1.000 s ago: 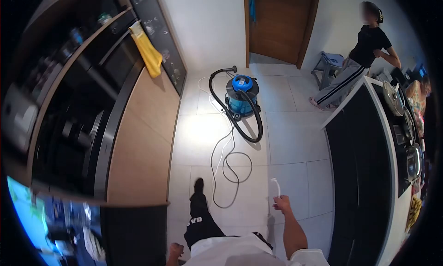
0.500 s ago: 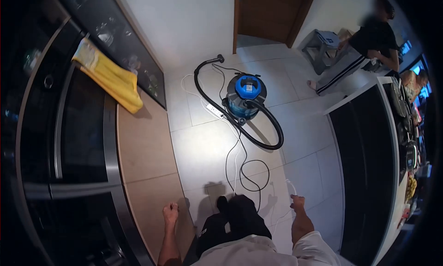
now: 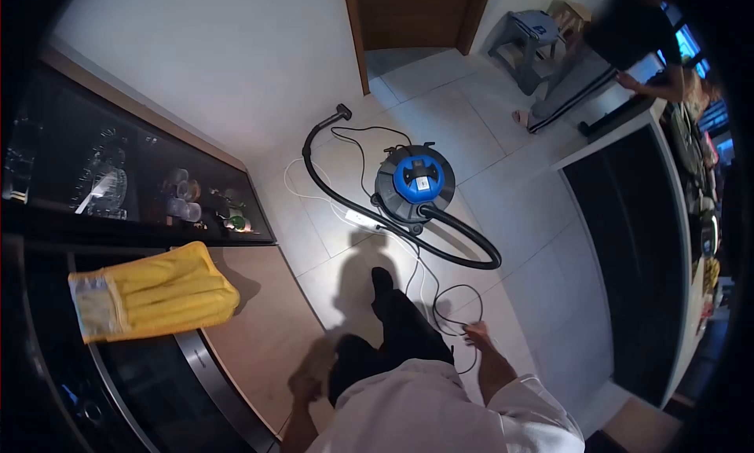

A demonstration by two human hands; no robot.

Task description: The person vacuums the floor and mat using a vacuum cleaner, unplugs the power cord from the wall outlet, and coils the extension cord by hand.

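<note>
My right hand [image 3: 476, 333], fingers curled, is in front of me over a loop of black cable [image 3: 481, 302] that lies on the floor. A white cord ran up to this hand a moment ago; now it is hard to make out in the fingers. My left hand [image 3: 305, 385] hangs at my left side in shadow, closed, with nothing visible in it. Ahead stands a blue and black canister vacuum cleaner [image 3: 419, 179]. Its black hose [image 3: 463, 263] curves around the front, with the floor nozzle [image 3: 343, 112] near the wall. A white power strip [image 3: 361, 218] lies beside the hose.
To the left are an oven with a yellow towel [image 3: 161, 292] and a glass-fronted cabinet [image 3: 133, 170]. A dark-panelled counter [image 3: 636, 249] runs along the right. Beyond it, a person [image 3: 628, 36] stands near a grey step stool [image 3: 530, 33]. A wooden door [image 3: 416, 13] is at the back.
The view has turned left and moved slightly forward. One foot has stepped toward the vacuum cleaner. My right hand has moved inward, from beside the cable loop to over it.
</note>
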